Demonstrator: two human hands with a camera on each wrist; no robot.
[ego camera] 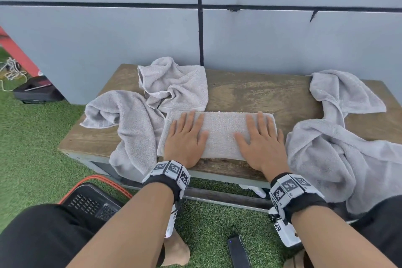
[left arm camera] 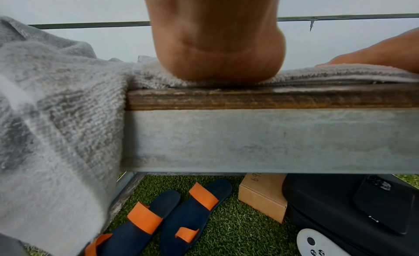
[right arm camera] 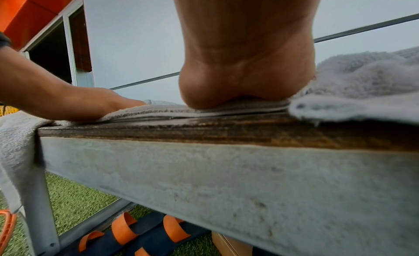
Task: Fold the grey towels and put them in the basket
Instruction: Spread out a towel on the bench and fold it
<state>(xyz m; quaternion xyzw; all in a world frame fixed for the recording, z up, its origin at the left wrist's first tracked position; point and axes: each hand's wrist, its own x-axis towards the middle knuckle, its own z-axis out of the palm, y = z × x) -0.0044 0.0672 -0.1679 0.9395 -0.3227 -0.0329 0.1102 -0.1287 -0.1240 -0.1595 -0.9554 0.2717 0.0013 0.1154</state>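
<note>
A folded grey towel lies as a flat rectangle at the front middle of the wooden table. My left hand presses flat on its left end and my right hand on its right end, fingers straight. In the left wrist view the heel of my left hand bears down on the folded towel. The right wrist view shows my right hand pressing the layered folded towel. A black basket with an orange rim stands on the grass at lower left.
Crumpled grey towels lie at the back left, hang over the left front edge, and spill off the right side. A grey wall stands behind the table. Under it are sandals, a cardboard box and a black case.
</note>
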